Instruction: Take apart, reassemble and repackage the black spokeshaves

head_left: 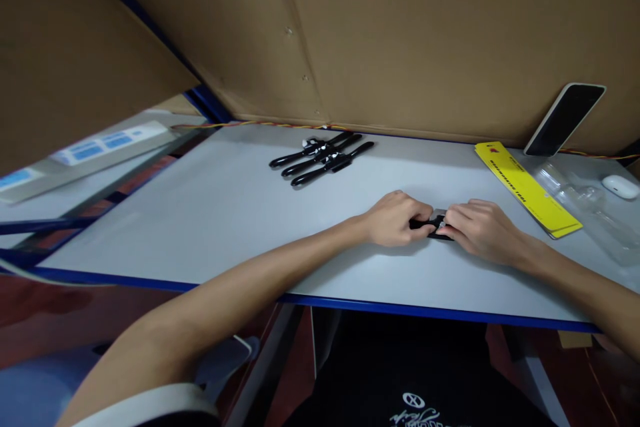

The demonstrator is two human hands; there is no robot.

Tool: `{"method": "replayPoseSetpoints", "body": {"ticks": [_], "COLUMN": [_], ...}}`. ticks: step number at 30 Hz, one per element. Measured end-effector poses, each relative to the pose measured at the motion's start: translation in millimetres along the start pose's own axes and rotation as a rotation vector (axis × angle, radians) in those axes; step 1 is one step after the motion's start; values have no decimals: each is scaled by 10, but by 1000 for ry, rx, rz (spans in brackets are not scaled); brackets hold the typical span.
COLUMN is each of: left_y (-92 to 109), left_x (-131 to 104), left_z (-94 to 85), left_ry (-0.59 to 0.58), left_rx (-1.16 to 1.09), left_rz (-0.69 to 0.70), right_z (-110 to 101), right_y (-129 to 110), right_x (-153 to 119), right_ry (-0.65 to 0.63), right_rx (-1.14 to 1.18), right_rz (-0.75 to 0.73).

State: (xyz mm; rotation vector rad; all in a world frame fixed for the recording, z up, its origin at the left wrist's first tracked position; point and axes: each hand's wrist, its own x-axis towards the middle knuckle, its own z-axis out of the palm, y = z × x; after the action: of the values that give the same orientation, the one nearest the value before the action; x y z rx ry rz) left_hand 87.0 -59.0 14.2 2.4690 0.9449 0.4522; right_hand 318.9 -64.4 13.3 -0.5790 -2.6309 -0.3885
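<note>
A black spokeshave (pixel 439 221) with a silvery middle is held low over the grey tabletop, between my two hands. My left hand (pixel 400 219) is closed round its left side, thumb and fingers pinching near the middle. On the other side my right hand (pixel 477 228) grips it, with fingertips by the small metal parts at its centre. My hands cover most of both handles. Farther back lie three similar black spokeshaves (pixel 320 159), side by side and slanted, with metal fittings at their middles.
Right of my hands are yellow "woodworking tool" cards (pixel 527 188) and clear plastic packaging (pixel 595 207). A phone (pixel 566 119) leans against the cardboard wall (pixel 425 40), near a white earbud case (pixel 621 187). A blue edge (pixel 400 307) borders the table's front.
</note>
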Motion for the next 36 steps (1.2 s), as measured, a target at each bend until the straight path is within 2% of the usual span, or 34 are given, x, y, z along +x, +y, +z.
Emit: {"method": "replayPoseSetpoints", "body": {"ticks": [7, 13, 18, 22, 27, 31, 33, 36], "left_y": [-29, -11, 14, -5, -27, -37, -45, -61], "left_x": [13, 18, 16, 6, -8, -21, -26, -31], "left_z": [32, 62, 73, 66, 13, -21, -26, -24], "left_ry": [25, 78, 82, 74, 57, 64, 57, 45], "left_rx": [7, 33, 81, 156, 221, 223, 229, 256], "left_rz": [-22, -43, -64, -83, -109, -104, -91, -62], "right_z": [16, 45, 57, -34, -195, -272, -269, -222], "right_y": [-57, -71, -20, 70, 321, 557, 610, 565], "right_x": [15, -2, -24, -35, -108, -159, -172, -175], "right_ry": [70, 83, 24, -53, -96, -81, -76, -95], "right_rx": [-88, -119, -53, 0, -8, 38, 63, 115], "right_rz": [49, 112, 190, 194, 433, 620, 613, 474]}}
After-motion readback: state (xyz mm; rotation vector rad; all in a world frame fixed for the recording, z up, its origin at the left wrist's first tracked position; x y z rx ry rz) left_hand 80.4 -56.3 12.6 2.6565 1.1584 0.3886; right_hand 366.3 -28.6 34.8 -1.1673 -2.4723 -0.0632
